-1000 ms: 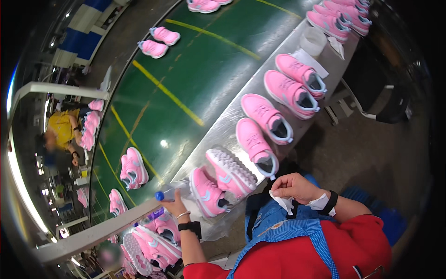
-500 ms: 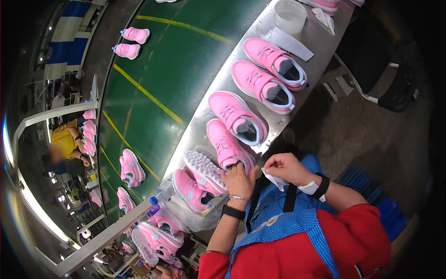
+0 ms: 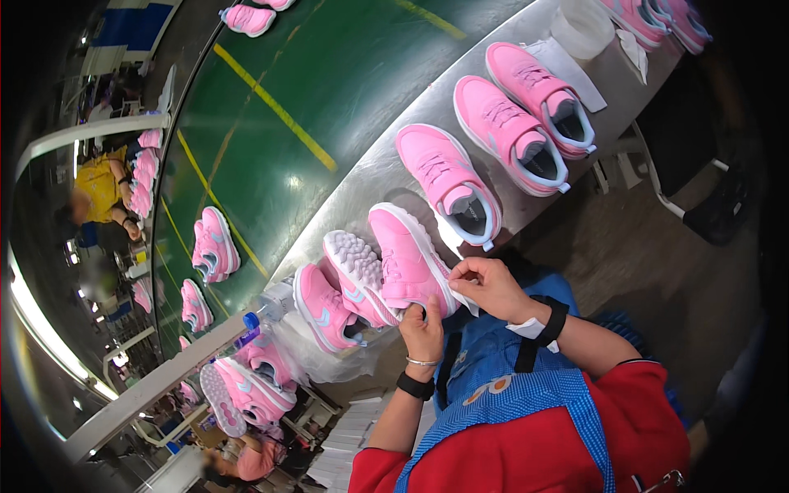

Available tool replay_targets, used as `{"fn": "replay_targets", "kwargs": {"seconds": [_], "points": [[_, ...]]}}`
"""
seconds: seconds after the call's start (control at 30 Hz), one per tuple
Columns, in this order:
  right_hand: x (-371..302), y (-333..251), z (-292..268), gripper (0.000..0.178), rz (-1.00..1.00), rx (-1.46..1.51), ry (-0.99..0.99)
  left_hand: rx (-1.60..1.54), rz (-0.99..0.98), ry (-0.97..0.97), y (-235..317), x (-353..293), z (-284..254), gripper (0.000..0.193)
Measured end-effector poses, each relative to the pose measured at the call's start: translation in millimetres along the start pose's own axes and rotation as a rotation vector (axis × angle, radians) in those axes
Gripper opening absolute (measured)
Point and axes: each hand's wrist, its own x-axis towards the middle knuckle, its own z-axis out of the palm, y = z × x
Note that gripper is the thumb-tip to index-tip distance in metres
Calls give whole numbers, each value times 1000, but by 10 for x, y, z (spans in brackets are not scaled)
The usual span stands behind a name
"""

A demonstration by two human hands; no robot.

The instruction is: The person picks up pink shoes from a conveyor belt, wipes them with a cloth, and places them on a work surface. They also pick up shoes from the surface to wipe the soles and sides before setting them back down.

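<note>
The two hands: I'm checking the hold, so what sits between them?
In the head view, the heel of a pink shoe sits between left hand and right hand; both touch it.

A metal workbench (image 3: pixel 386 168) runs from seven o'clock up to one o'clock, with a conveyor belt (image 3: pixel 279 90) lying along its eleven-o'clock side. At the bench's near edge a sneaker (image 3: pixel 411 259) is held between the left hand (image 3: pixel 423 329), at its six o'clock, and the right hand (image 3: pixel 491 287), at its four o'clock. Touching it at nine o'clock, an upturned sneaker (image 3: pixel 355 271) is found, and beyond that another sneaker (image 3: pixel 322 308). Toward one o'clock three sneakers (image 3: pixel 511 135) are lined up side by side on the bench. A roll of tape (image 3: pixel 582 29) is placed at the far end. A pair of sneakers (image 3: pixel 215 245) is carried on the belt at nine o'clock.
</note>
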Motion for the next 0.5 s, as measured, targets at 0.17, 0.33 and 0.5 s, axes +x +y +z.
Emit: {"fn": "replay_targets", "kwargs": {"seconds": [0.17,0.33,0.5], "points": [[150,22,129,13,-65,-218,74,14,39,-6,-41,0,6,38],[211,-3,143,13,-11,-217,96,-64,12,-17,-140,-2,48,35],[274,44,122,12,120,-29,104,-61,11,-41,-157,4,55,32]]}}
